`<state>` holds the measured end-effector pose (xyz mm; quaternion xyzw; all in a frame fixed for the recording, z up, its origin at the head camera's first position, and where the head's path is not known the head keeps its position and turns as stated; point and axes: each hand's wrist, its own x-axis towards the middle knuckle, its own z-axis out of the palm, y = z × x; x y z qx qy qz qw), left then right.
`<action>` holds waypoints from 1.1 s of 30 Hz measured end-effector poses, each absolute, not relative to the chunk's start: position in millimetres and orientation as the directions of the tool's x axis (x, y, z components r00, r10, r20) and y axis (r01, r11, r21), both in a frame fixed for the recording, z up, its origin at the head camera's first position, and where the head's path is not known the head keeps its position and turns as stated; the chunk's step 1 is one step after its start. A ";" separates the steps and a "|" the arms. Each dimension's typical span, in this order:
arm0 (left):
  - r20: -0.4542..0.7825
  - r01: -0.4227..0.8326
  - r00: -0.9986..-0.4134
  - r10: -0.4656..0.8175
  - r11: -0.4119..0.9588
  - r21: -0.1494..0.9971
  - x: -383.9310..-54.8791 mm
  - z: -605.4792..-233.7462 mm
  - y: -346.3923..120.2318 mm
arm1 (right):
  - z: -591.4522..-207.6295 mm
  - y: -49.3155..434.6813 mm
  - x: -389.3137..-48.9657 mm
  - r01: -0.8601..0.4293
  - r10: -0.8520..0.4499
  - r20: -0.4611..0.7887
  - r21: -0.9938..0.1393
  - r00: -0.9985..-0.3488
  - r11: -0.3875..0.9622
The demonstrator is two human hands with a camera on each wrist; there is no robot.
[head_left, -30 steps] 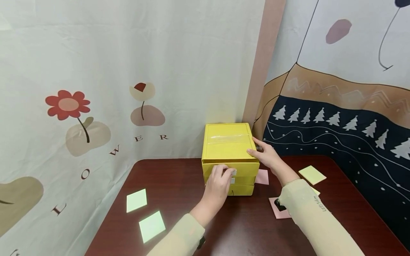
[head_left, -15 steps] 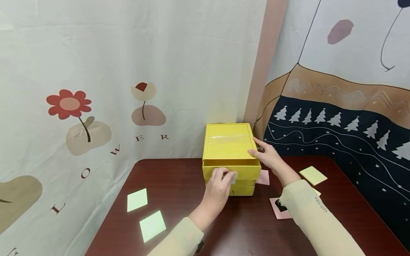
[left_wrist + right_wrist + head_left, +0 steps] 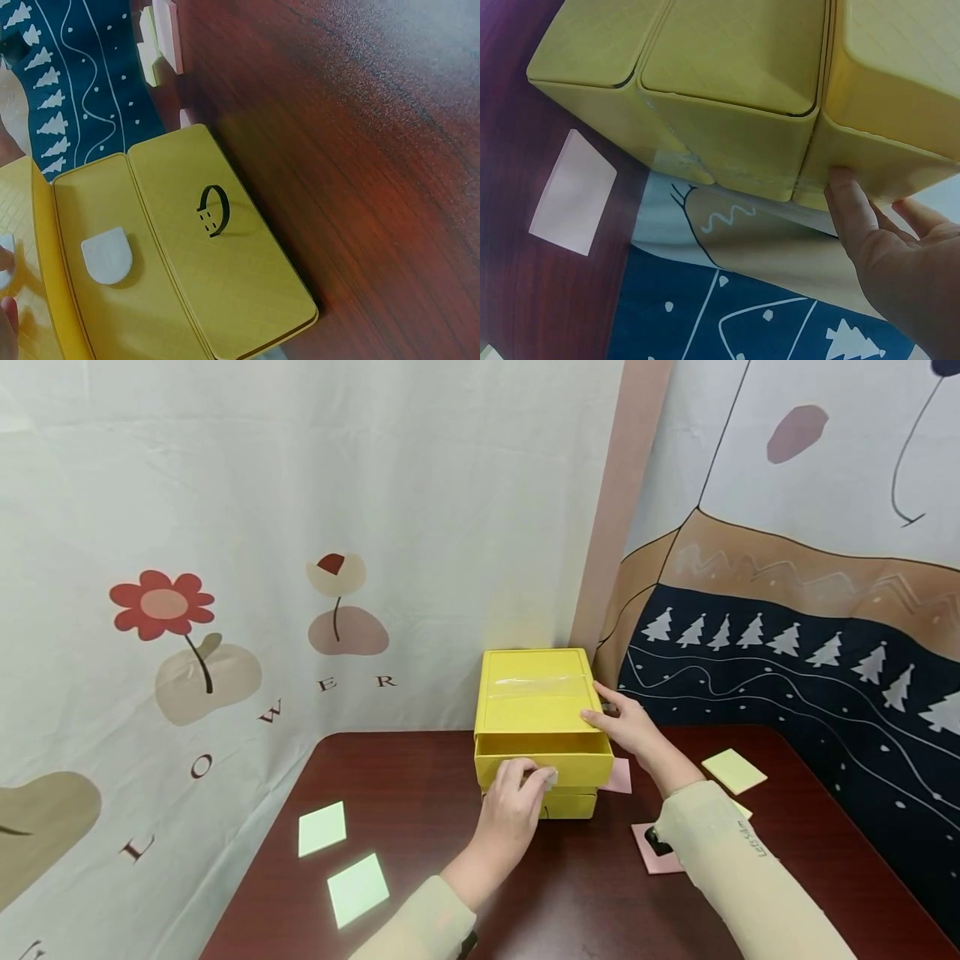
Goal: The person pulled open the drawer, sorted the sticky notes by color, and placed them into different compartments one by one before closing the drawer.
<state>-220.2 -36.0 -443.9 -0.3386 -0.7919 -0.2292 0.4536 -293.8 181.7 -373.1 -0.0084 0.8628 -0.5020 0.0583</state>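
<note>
A yellow drawer cabinet [image 3: 536, 693] with clear tape across its top stands at the back of the table. Its top drawer [image 3: 585, 770] is pulled partway out. With curled fingers my left hand [image 3: 506, 810] pinches the white drawer knob [image 3: 551, 777] on that drawer's front. The middle drawer's white knob [image 3: 108, 256] and a black loop [image 3: 217, 210] on the lowest drawer show in the left wrist view. My right hand [image 3: 626, 722] rests against the cabinet's upper right side. Its fingers [image 3: 851, 202] lie extended on the side wall in the right wrist view.
Two pale green note pads [image 3: 322, 829] lie at left on the dark red table [image 3: 405, 793]. Pink note pads [image 3: 618, 776] and yellow ones [image 3: 734, 771] lie at right, some partly behind the right sleeve. A printed curtain [image 3: 450, 527] hangs behind.
The top drawer has slid out toward me, drawn by my left hand on its knob, and its gap has widened. My right hand has stayed against the cabinet.
</note>
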 end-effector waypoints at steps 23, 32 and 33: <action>0.894 0.757 -0.313 0.321 0.652 0.031 -204.9 -445.2 -36.5 | -373.5 182.0 -292.7 0.039 -0.075 -0.088 -0.867 -0.993 0.497; 0.905 0.762 -0.293 0.308 0.648 0.026 -200.8 -446.1 -37.1 | -374.3 182.0 -292.7 0.027 -0.076 -0.075 -0.866 -0.994 0.498; 0.905 0.762 -0.292 0.309 0.647 0.025 -200.3 -446.0 -37.1 | -374.3 182.0 -292.8 0.026 -0.076 -0.073 -0.867 -0.994 0.498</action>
